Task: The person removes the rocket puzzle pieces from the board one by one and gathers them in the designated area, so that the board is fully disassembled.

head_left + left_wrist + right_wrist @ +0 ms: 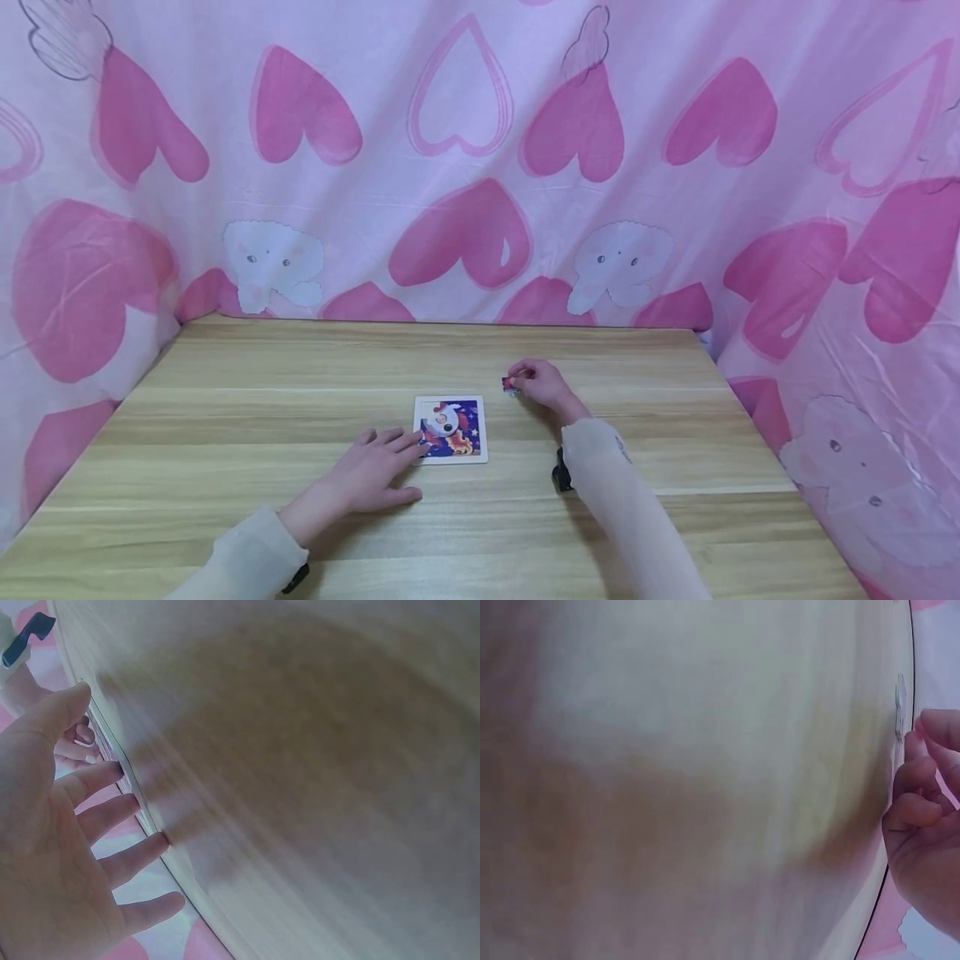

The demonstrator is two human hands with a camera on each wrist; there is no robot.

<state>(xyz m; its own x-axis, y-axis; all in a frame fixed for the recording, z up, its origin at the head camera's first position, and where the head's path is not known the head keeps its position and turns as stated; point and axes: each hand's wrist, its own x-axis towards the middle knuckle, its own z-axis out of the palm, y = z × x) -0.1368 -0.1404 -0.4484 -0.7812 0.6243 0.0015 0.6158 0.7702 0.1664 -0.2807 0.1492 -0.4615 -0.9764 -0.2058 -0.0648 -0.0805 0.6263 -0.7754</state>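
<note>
A square picture puzzle with a white frame lies flat on the wooden table, its picture showing a white figure on dark blue. My left hand rests with spread fingers at its left edge, fingertips on the frame and picture. In the left wrist view that hand has its fingers extended. Beyond the puzzle's upper right, my right hand pinches a small colourful piece between thumb and fingers, just above or on the table. The right wrist view shows the right hand with curled fingers beside a thin pale piece.
The wooden table extends around both hands. Behind it and at both sides hangs a pink curtain with hearts and white animal figures. A black band is on the right wrist.
</note>
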